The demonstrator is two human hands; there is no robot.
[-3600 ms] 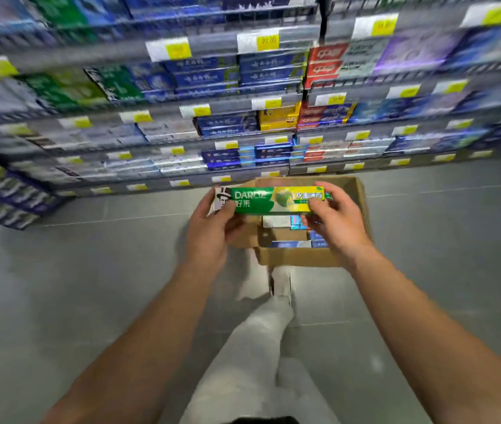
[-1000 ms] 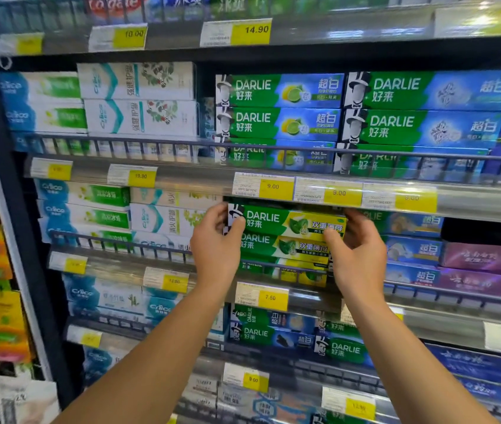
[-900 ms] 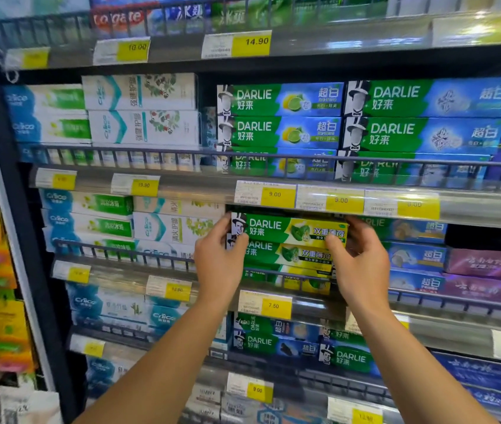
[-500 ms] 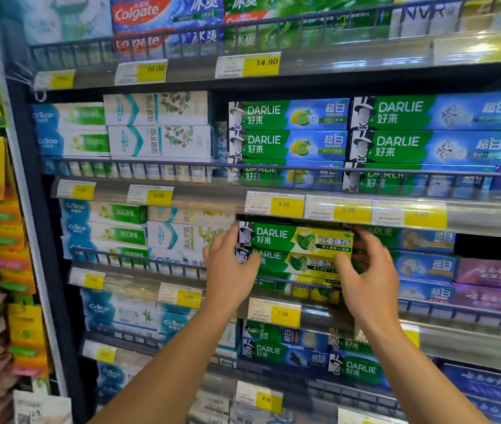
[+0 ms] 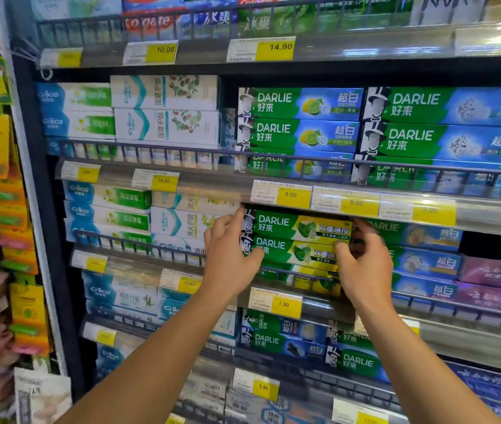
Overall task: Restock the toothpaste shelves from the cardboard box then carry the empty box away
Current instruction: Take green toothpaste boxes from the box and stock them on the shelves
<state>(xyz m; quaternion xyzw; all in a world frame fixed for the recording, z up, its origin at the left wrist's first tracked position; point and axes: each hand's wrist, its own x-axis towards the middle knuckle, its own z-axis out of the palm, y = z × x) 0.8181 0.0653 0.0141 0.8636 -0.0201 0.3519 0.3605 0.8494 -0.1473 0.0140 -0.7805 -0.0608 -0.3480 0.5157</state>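
Both arms raised to the third shelf down, at a stack of green-and-yellow Darlie toothpaste cartons. Top carton lying flat, long axis left to right along the shelf front, printed face outward, the hatted-figure logo end at the left and the yellow end at the right. Tucked just under the price strip reading 9.00, resting on a like second carton, with a third mostly behind the wire rail.

Left hand at the left ends of the stack: fingers extended upward along the carton ends, thumb laid across the front of the second carton, pressing rather than wrapping. Right hand at the right ends, fingers curled round the end of the stack, thumb on the second carton's face; fingertips lost in shadow, so the depth of that hold hard to judge.

Right ends of both cartons covered by the right hand. Neighbouring blue Darlie cartons partly hidden behind it. Upper shelf of Colgate boxes cut off by the frame edge and blurred. No cardboard box in view.
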